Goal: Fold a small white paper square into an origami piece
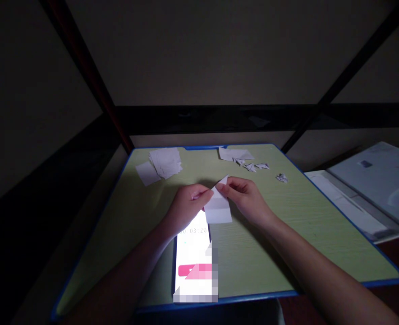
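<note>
Between my two hands is a small white sheet of paper (pixel 218 211), creased across, with its upper part folded to a slanted point. My left hand (pixel 191 201) pinches its upper left edge between thumb and fingers. On the other side, my right hand (pixel 245 194) grips the upper right edge, thumb in front. The sheet is above the table, partly over the top of a lit phone (pixel 193 253) that shows a timer and a red button. Part of the phone's screen is blurred by blocks.
A pale green table (pixel 304 243) has a blue rim. Loose paper squares (pixel 165 162) lie at the back left. Near the back right are another sheet (pixel 236 154), several folded paper pieces (pixel 250 167) and a crumpled one (pixel 282 178). A white box (pixel 378 180) stands beyond the right edge.
</note>
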Motion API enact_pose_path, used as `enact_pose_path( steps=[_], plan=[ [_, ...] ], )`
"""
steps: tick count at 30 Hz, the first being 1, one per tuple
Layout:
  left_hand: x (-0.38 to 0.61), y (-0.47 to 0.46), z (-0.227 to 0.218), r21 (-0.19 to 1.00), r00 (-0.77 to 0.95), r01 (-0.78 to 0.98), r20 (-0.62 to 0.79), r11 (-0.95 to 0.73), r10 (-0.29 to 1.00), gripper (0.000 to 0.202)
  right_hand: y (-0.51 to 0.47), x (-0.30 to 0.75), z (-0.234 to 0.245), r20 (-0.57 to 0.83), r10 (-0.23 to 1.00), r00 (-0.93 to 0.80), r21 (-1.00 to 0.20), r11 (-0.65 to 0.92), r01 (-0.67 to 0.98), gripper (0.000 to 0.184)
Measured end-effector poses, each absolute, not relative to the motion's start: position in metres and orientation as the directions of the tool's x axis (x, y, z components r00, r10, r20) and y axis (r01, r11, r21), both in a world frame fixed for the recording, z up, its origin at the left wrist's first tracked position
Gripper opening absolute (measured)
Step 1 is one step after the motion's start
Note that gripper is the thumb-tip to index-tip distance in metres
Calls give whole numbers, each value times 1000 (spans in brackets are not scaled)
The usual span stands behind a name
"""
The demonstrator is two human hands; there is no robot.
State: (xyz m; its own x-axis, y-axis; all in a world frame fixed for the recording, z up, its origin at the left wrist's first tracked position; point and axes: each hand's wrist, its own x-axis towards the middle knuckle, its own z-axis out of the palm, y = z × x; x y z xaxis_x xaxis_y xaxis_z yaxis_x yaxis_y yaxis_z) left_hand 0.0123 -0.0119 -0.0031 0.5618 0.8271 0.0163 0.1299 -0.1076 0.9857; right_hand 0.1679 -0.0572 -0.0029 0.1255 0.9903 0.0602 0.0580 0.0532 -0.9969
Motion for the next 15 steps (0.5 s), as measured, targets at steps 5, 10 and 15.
enact_pose_path(
  steps=[5, 10, 15],
  plan=[
    [13, -14, -4, 991, 568, 111, -6, -70, 823, 17, -57, 167, -7, 77, 980, 183, -997, 78, 1, 25],
    [15, -15, -4, 992, 563, 111, -20, -52, 826, 17, -57, 166, -12, 62, 976, 210, -998, 68, -20, 22],
    [15, -16, -2, 989, 566, 125, -5, -80, 824, 16, -57, 166, -12, 47, 974, 221, -997, 59, -48, 22]
  ],
)
